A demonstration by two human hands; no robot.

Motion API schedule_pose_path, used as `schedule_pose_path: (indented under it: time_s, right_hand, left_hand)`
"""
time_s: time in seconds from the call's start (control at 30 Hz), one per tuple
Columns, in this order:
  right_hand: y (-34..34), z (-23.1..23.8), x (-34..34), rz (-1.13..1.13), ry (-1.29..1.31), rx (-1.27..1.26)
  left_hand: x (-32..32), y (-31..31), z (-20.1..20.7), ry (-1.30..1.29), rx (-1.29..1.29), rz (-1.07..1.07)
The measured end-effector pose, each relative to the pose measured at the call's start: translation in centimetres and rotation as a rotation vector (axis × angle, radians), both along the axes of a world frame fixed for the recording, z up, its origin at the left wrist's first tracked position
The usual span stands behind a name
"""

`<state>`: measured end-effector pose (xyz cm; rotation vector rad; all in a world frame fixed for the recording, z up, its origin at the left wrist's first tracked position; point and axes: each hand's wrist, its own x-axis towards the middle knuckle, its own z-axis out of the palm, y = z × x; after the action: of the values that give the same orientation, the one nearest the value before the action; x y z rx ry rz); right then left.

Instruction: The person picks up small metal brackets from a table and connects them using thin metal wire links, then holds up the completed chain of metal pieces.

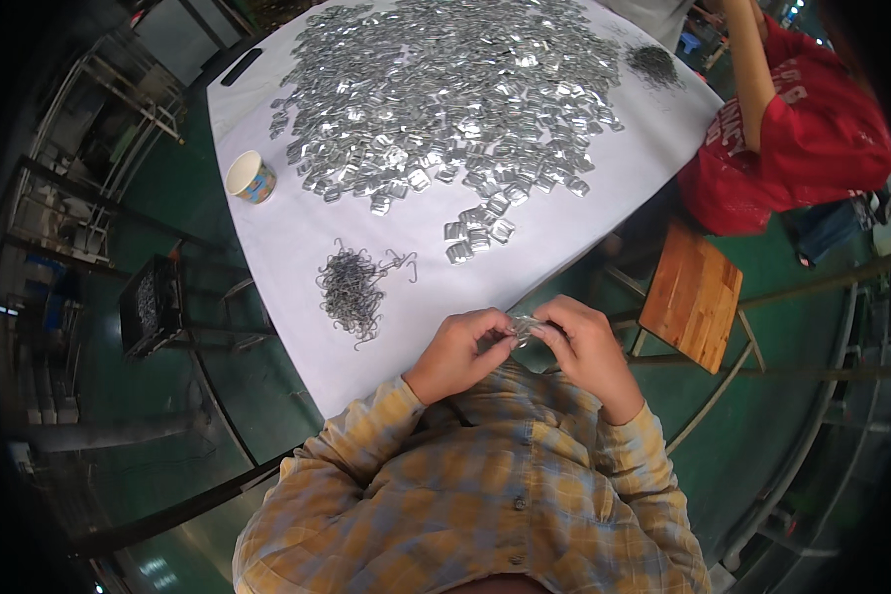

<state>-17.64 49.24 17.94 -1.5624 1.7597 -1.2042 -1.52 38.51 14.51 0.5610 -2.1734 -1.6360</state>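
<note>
Close to my body, at the table's near edge, both hands meet around a small shiny metal piece (525,327). My left hand (462,348) pinches it between thumb and fingertips from the left. From the right, my right hand (586,346) grips it the same way. Fingers cover much of the piece, so its full shape is hidden. Left of my hands lies a pile of thin wire hooks (350,292), a few strayed toward the right. Beyond, a few loose square metal pieces (478,234) lie in front of a broad heap of similar silvery pieces (445,109).
A paper cup (250,178) stands near the white table's (257,233) left edge, a dark flat object (241,67) farther back. A small dark pile (653,65) lies far right. A person in a red shirt (792,139) is at right, near a wooden stool (693,295). Another stool (150,305) stands left.
</note>
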Motion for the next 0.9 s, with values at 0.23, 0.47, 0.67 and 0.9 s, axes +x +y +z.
schedule_pose_path:
  time_s: [0.23,0.47,0.67,0.9]
  right_hand:
    - [1.2,-0.1,-0.1,-0.016,0.045,0.023]
    - [1.1,-0.5,-0.2,-0.034,0.02,0.047]
    - [1.3,-0.7,-0.5,-0.069,0.023,0.065]
    - [1.0,-1.3,-0.4,-0.065,0.004,0.041]
  left_hand:
    - [4.1,-6.3,-1.7,-0.21,-0.605,0.42]
    - [5.5,-11.1,-5.6,-0.332,-0.909,0.535]
    - [4.9,-11.2,-3.7,-0.474,-0.979,0.288]
    - [6.4,-11.8,-2.5,-0.443,-0.171,0.335]
